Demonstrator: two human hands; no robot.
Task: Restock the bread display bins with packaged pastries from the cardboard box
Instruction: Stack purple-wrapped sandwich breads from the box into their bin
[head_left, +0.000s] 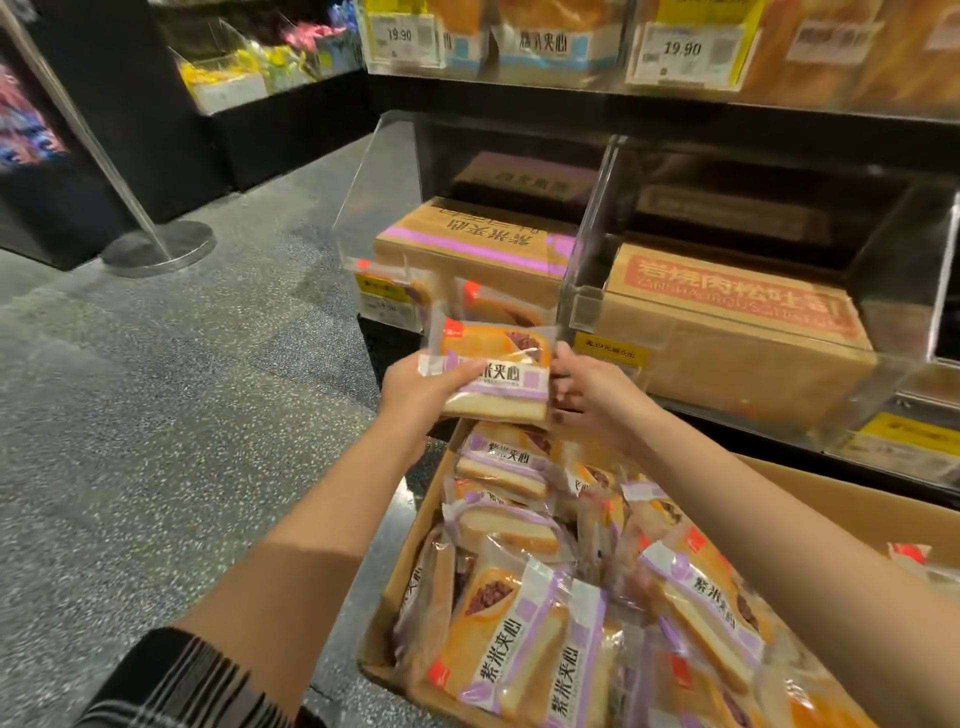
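Speckled shop floor lay beneath my open cardboard box (415, 525), nearly full, while my left hand (415, 387) gripped a purple-rice pastry pack (496, 371), my right hand (587, 389) pinching its edge, before the clear left bin (363, 208) holding few packs, so restocking had barely begun.

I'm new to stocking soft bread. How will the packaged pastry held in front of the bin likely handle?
The held pastry pack probably squashes easily: thick soft bread slices show through the wrapper. The glossy film looks slippery, which may be why both the left hand and the right hand hold it. It seems light, with loose crinkly edges.
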